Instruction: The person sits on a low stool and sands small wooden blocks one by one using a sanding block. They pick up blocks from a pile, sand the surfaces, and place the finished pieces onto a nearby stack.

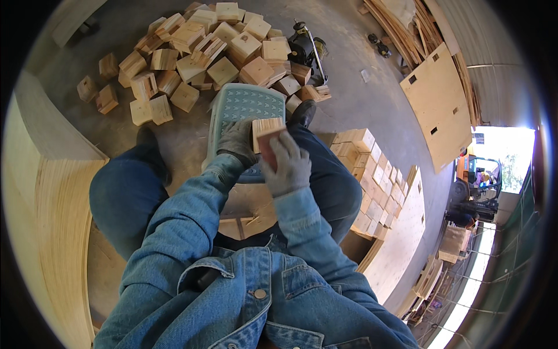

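A pale wooden block [265, 124] rests on the light green plastic stool [244, 96] between my knees. My left hand [237, 139], in a grey glove, grips the block from its left side, its fingers closed against it. In my gloved right hand [289, 167] is a flat reddish-brown sanding block [268, 145], pressed to the wooden block's near right side. My right fingers lie over the sanding block and partly cover it.
Beyond the stool lies a loose pile of wooden blocks [189, 49]. A yellow-and-black tool [308, 49] stands beside it. Blocks stacked in rows [372, 183] are at my right. Plywood sheets [437, 104] lean farther right, near a forklift [479, 180]. A curved-looking plywood stack [61, 209] borders my left.
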`<control>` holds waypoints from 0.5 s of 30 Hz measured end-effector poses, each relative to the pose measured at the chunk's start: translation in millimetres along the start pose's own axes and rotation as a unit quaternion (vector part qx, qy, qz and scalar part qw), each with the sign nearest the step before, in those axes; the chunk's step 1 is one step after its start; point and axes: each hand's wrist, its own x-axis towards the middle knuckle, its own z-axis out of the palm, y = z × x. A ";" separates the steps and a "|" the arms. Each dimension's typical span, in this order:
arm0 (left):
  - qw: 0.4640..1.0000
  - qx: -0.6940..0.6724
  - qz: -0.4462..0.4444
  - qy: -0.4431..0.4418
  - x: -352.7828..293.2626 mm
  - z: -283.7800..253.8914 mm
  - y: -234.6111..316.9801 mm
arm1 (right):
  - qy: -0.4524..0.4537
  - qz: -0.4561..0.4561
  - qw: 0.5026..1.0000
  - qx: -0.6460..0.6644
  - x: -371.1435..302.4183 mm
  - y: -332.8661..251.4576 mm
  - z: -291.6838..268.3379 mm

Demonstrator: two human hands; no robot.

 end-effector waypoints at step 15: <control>1.000 0.003 -0.014 -0.019 -0.3 -1.9 0.8 | -0.022 0.006 1.000 0.016 67.3 3.0 7.9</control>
